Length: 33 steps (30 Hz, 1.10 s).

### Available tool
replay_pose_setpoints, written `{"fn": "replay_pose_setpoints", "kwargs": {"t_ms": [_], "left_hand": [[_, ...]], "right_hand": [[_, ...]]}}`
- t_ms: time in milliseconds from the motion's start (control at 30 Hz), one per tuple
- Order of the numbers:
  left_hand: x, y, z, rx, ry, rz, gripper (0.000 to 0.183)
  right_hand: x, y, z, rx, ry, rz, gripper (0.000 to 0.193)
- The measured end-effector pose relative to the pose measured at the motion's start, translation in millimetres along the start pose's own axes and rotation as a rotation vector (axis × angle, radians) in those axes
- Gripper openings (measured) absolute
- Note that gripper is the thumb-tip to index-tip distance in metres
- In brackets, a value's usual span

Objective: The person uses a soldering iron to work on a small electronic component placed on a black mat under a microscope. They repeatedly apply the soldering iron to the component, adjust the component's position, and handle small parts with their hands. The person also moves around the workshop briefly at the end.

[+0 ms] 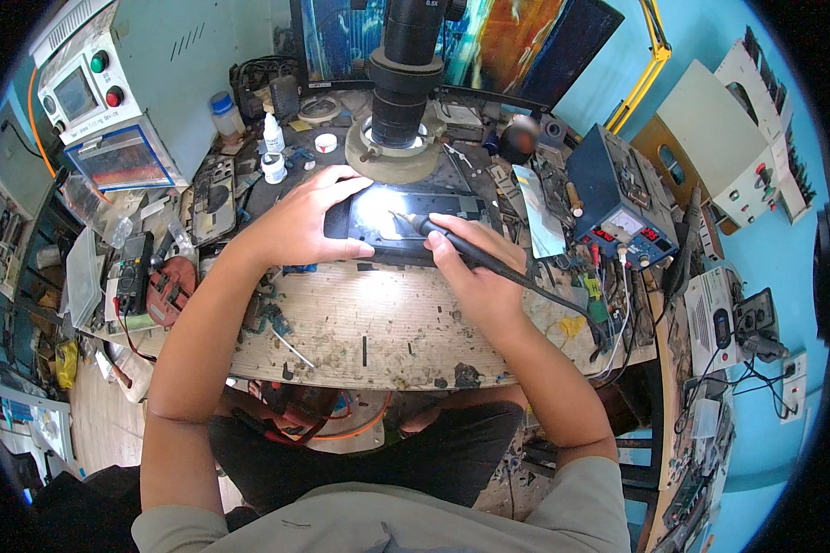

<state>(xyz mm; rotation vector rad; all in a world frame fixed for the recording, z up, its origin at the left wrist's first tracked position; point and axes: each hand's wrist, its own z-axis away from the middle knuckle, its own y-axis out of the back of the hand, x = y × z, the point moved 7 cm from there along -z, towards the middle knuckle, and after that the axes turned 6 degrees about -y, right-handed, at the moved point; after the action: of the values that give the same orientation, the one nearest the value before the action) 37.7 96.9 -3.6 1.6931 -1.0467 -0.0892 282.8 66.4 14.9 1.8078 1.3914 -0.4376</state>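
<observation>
Beneath a microscope, a dark, flat, rectangular device lies on the bench, its surface brightly lit and partly washed out. It resembles an opened phone, though the glare hides detail. My left hand grips its left end, fingers on the far edge and thumb on the near edge. In my right hand is a soldering iron, held like a pen. Its tip points left over the bright part of the device; I cannot tell whether it touches. The cable trails back to the right.
A blue power supply stands at right, and a white machine at far left. Small white bottles sit beyond my left hand. A multimeter lies at left. Monitors line the back; scraps litter the wooden bench.
</observation>
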Motion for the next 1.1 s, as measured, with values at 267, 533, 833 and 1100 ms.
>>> {"fn": "replay_pose_setpoints", "kwargs": {"t_ms": [267,533,833,1100], "left_hand": [[0.5,-0.3,-0.6,0.001,-0.002,0.0,0.094],[-0.3,0.0,-0.3,0.005,-0.004,-0.007,0.094],[-1.7,-0.9,-0.4,0.007,-0.01,-0.012,0.092],[-2.1,-0.8,-0.3,0.004,-0.008,-0.006,0.092]], "right_hand": [[2.7,0.1,0.4,0.019,0.009,0.004,0.019],[-2.2,0.4,-0.5,0.016,0.035,0.021,0.019],[-1.8,0.7,0.0,0.017,0.017,0.033,0.019],[-2.3,0.5,-0.3,0.004,-0.002,0.02,0.018]]}}
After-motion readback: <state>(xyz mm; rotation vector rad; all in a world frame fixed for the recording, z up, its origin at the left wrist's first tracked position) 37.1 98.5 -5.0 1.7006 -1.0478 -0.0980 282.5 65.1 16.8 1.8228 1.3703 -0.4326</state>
